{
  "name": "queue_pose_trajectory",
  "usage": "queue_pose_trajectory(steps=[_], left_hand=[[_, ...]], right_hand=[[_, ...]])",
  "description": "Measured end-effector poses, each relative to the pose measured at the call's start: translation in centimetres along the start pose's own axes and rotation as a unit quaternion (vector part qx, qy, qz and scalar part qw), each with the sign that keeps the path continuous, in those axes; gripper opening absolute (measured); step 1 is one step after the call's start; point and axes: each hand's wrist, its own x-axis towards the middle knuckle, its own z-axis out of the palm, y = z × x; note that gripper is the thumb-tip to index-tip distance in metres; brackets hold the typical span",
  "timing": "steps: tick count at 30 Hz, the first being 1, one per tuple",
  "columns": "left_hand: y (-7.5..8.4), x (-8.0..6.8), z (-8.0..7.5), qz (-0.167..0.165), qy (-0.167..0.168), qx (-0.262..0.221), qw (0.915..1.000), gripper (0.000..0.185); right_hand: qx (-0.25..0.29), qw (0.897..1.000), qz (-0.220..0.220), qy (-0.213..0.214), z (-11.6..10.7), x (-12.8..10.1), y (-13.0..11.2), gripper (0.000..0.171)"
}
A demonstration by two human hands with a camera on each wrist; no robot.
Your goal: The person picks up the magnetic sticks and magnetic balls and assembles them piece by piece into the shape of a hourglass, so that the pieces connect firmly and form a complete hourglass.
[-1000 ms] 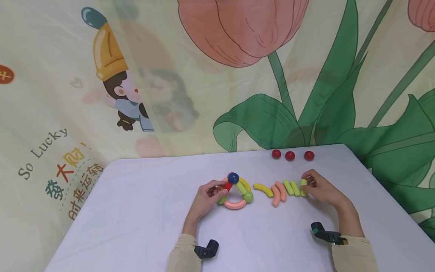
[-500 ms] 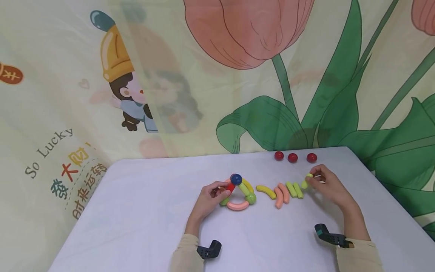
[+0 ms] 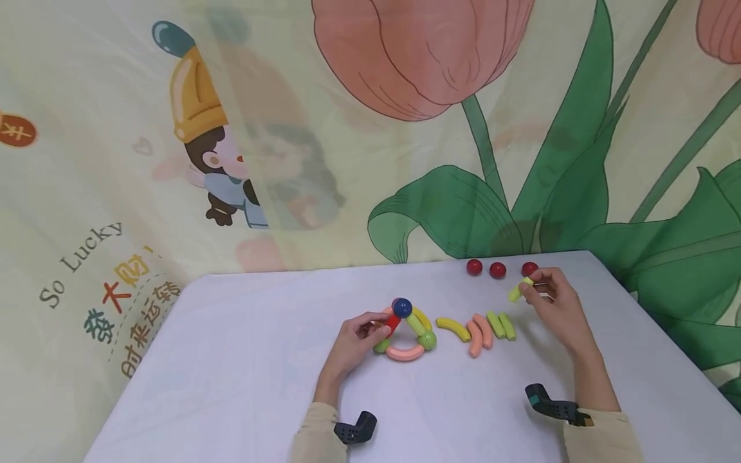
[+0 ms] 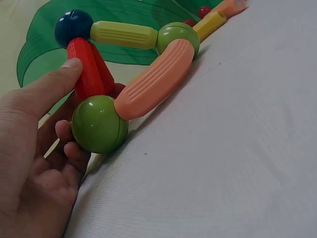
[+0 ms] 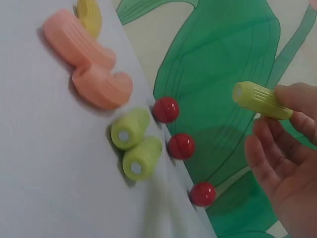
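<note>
Bare white table (image 3: pixel 231 360) lay open across the lower left of the frame, built toy ring (image 3: pixel 405 331) blocked the centre, loose curved pieces (image 3: pixel 477 328) crowded just right of it, three red balls (image 3: pixel 498 269) lined the far edge.

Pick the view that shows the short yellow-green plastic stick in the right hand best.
Right wrist view: the short yellow-green plastic stick fills it large, pinched by the right hand. Head view shows it small; left wrist view misses it.

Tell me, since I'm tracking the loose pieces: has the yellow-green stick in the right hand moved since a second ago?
Yes. The right hand has lifted the yellow-green stick away from the row of sticks, toward the red balls.
</note>
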Motion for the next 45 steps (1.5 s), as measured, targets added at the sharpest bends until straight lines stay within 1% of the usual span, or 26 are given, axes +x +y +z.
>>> queue_pose_trajectory(steps=[3, 5, 9, 13, 16, 19, 21, 23, 28, 32, 38, 41, 45], left_hand=[[0.0, 0.1, -0.2, 0.0, 0.006, -0.002, 1.0, 0.028], [0.0, 0.1, -0.3, -0.001, 0.006, -0.009, 0.9999, 0.028], [-0.3, 0.1, -0.3, -0.005, 0.004, -0.018, 0.9998, 0.029], [-0.3, 0.0, -0.3, -0.009, -0.007, -0.018, 0.9998, 0.03], [0.5, -0.2, -0.5, -0.006, -0.024, -0.024, 0.9994, 0.032], [1.7, -0.7, -0.8, -0.005, -0.035, -0.028, 0.999, 0.034], [2.3, -1.0, -0.9, -0.001, -0.036, -0.028, 0.999, 0.033], [2.6, -1.2, -1.0, -0.004, -0.033, -0.025, 0.9991, 0.033], [2.7, -1.3, -0.9, -0.009, -0.028, -0.028, 0.9992, 0.033], [2.7, -1.3, -0.7, -0.007, -0.029, -0.035, 0.9989, 0.033], [2.8, -1.3, -0.4, -0.006, -0.028, -0.025, 0.9993, 0.032], [2.9, -1.3, -0.5, -0.005, -0.026, -0.018, 0.9995, 0.032], [2.9, -1.3, -0.8, -0.004, -0.025, -0.019, 0.9995, 0.032]], right_hand=[[0.037, 0.999, -0.025, 0.025, 0.9, 0.5, -0.7, 0.051], [0.058, 0.997, -0.037, 0.022, 1.2, 0.3, -2.0, 0.044], [0.077, 0.996, -0.046, -0.01, 1.6, -0.8, -5.7, 0.033], [0.063, 0.996, -0.052, -0.026, 2.0, -2.0, -9.0, 0.032], [0.065, 0.996, -0.05, -0.024, 2.3, -2.5, -10.6, 0.034], [0.081, 0.995, -0.045, -0.029, 2.8, -2.5, -11.4, 0.031], [0.09, 0.994, -0.042, -0.034, 3.4, -2.4, -11.7, 0.031], [0.093, 0.994, -0.042, -0.044, 3.9, -2.3, -12.0, 0.032], [0.116, 0.99, -0.047, -0.059, 5.6, -2.1, -12.9, 0.034], [0.131, 0.988, -0.055, -0.065, 6.9, -2.0, -13.6, 0.034], [0.17, 0.978, -0.059, -0.103, 8.0, -2.3, -15.2, 0.034], [0.182, 0.976, -0.059, -0.107, 8.7, -2.4, -15.7, 0.032], [0.196, 0.972, -0.07, -0.107, 9.6, -2.5, -16.1, 0.029]])
